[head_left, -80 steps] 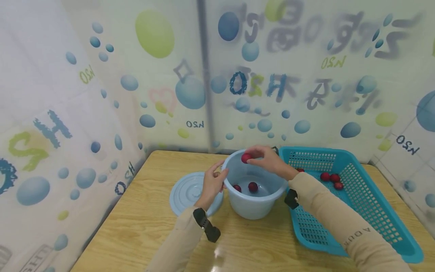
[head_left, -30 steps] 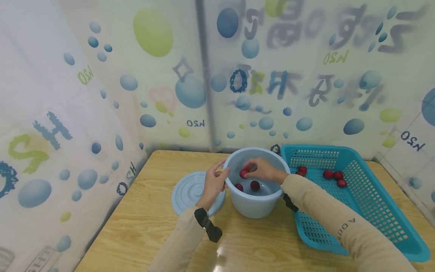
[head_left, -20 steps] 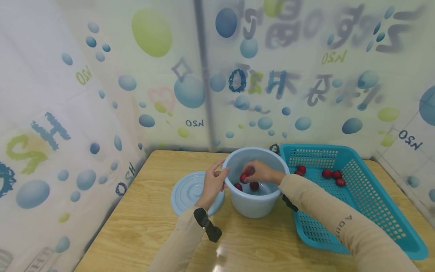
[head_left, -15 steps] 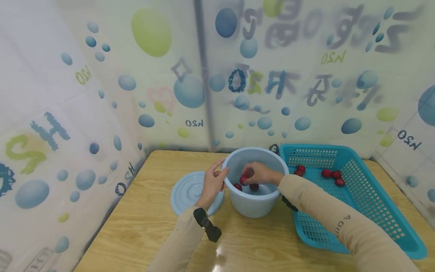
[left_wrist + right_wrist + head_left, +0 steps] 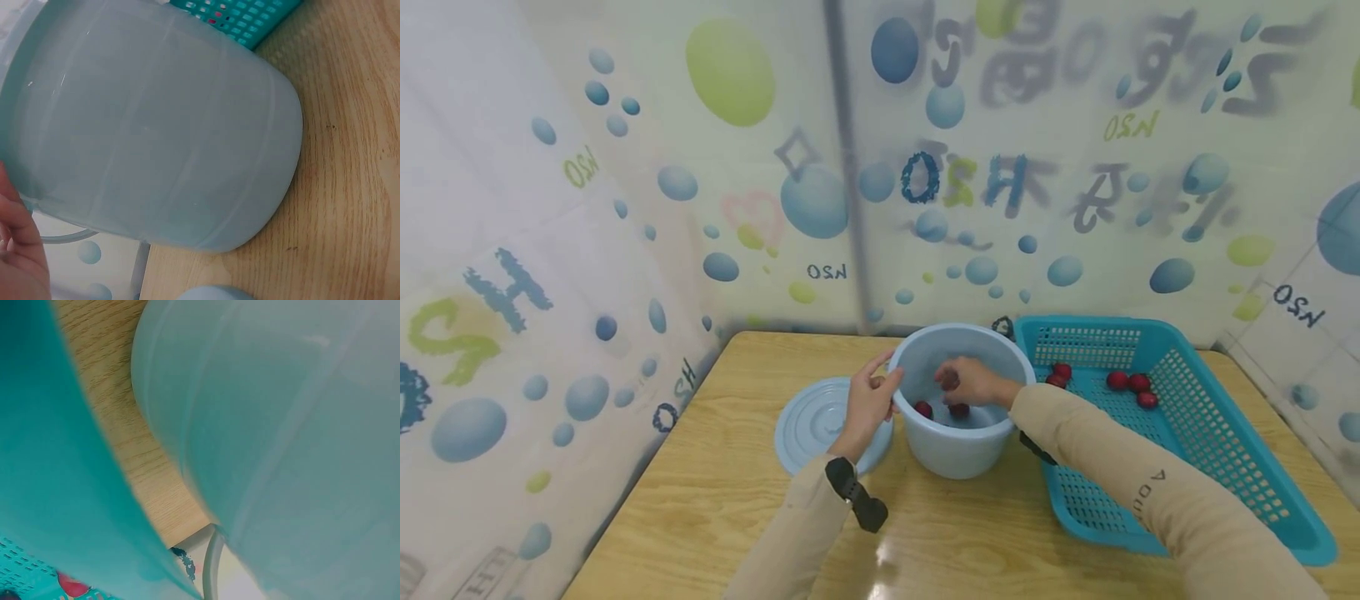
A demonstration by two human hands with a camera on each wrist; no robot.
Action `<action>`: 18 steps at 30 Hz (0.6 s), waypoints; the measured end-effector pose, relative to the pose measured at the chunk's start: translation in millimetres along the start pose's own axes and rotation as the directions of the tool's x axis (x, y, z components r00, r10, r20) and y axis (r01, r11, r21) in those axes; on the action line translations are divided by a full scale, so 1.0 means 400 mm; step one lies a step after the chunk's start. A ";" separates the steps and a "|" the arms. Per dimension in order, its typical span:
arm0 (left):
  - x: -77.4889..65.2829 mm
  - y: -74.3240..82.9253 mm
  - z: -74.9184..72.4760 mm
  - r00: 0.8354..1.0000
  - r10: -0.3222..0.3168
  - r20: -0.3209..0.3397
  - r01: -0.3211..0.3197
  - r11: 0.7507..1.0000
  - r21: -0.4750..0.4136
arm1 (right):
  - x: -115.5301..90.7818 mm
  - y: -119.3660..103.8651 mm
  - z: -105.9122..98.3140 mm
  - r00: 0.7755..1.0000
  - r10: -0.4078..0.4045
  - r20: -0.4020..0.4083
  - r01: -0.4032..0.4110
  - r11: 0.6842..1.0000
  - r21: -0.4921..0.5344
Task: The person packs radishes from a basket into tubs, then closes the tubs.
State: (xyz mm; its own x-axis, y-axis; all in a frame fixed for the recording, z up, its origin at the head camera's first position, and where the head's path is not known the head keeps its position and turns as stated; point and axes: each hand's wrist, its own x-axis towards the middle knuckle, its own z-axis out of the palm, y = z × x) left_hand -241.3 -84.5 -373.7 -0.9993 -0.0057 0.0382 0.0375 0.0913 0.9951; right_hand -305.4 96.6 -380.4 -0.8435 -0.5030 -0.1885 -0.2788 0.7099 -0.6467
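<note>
My left hand (image 5: 868,402) grips the rim of a pale blue plastic bucket (image 5: 958,454) at its left side. In the left wrist view, the curled fingers (image 5: 22,231) show beside the bucket wall (image 5: 156,131). My right hand (image 5: 973,382) is inside the bucket, its fingers spread and bent. Between finger and thumb a dark reddish plum (image 5: 950,380) shows, partly hidden. Below it on the bucket floor lie one plum (image 5: 922,409) at the left and another plum (image 5: 958,410) near the thumb. The right wrist view shows the bucket's outside (image 5: 281,425), without the hand.
A pale blue lid (image 5: 808,425) lies on the wooden table (image 5: 700,500), left of the bucket. Close on the right stands a teal plastic basket (image 5: 1172,450) with several red plums (image 5: 1117,381) toward its back. A patterned curtain (image 5: 820,300) hangs behind the table.
My right hand has lowered a plum from the rim height into the bucket, and its fingers have loosened around it. My left hand has stayed on the rim.
</note>
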 end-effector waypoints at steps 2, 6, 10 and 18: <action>0.005 -0.007 -0.003 1.000 0.004 0.000 -0.004 1.000 0.000 | 0.002 -0.003 -0.001 1.000 -0.001 -0.024 0.001 1.000 -0.003; 0.025 -0.034 -0.007 1.000 0.009 -0.017 -0.009 1.000 0.001 | 0.008 -0.006 -0.001 0.995 -0.047 -0.091 0.047 0.999 -0.005; 0.041 -0.053 -0.007 0.999 0.014 -0.048 -0.013 1.000 0.021 | 0.011 -0.010 -0.005 0.982 -0.110 -0.156 0.120 0.991 0.058; 0.037 -0.060 0.002 0.999 -0.001 -0.046 0.002 1.000 0.031 | -0.012 -0.004 -0.022 0.931 -0.257 -0.260 0.302 0.941 0.151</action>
State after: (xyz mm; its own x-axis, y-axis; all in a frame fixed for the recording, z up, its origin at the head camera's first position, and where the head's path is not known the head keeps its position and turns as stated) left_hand -257.0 -85.9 -397.2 -0.9978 -0.0516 0.0415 0.0349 0.1225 0.9919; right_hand -304.9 102.2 -372.0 -0.8329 -0.5225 0.1825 -0.4476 0.4420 -0.7773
